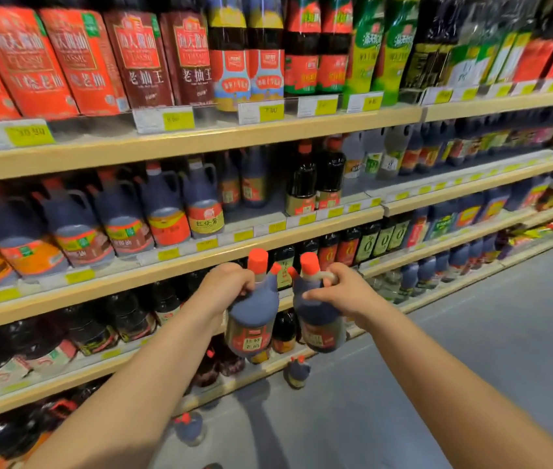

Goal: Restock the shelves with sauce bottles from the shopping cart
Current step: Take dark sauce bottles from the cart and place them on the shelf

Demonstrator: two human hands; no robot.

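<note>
Our left hand (231,282) grips a red-capped sauce bottle (254,319) near its neck; our right hand (342,292) curls its fingers (331,277) round the handle of a second bottle (319,319), just beside it at 3 o'clock. Both hang before the shelves (116,284)

Centre of frame: the second shelf (254,216) has bare front surface between the handled jugs (200,204) at left and the tall dark bottles (315,181) at right; two smaller bottles (242,182) stand set back there. Below, the held sauce bottles (253,316) block the next row. Lower right: the aisle floor (471,367) is open; two floor bottles (297,372) stand at lower centre.
</note>
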